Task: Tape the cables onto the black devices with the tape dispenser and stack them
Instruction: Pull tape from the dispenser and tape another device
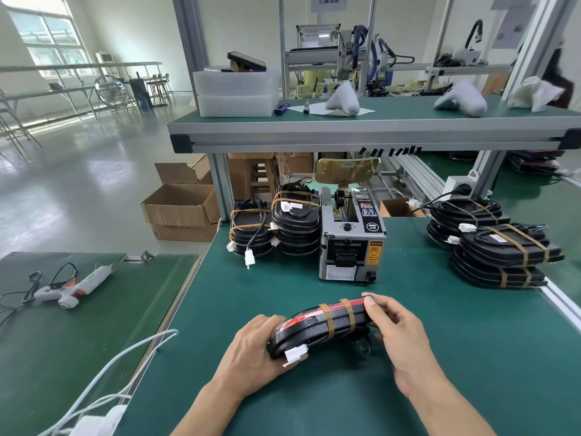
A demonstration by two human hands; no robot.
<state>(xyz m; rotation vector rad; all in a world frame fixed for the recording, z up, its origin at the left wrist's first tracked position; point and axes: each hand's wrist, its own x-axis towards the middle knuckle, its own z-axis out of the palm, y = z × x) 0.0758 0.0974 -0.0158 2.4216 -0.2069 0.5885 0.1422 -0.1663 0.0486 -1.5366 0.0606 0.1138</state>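
Busy bench here. The tape dispenser (352, 234), a boxy grey metal unit with a black control panel, sits mid-table on the green mat (440, 357). Left of it, by the table's back-left corner, are two stacks of black devices (276, 228), each with its cable strapped down by tan tape. A bigger stack (500, 247) lines the right edge. A white glue gun (70, 286) lies on the side table (94, 325) to the left.

Near the front edge, the person holds one black device (320, 325) tipped up on its side: glossy, rounded shell, two tan tape bands around it, white connector (295, 354) sticking out. The left hand (254, 357) cups its near end, fingers curled underneath; the right hand (396, 332) grips the far end, fingers wrapped over.
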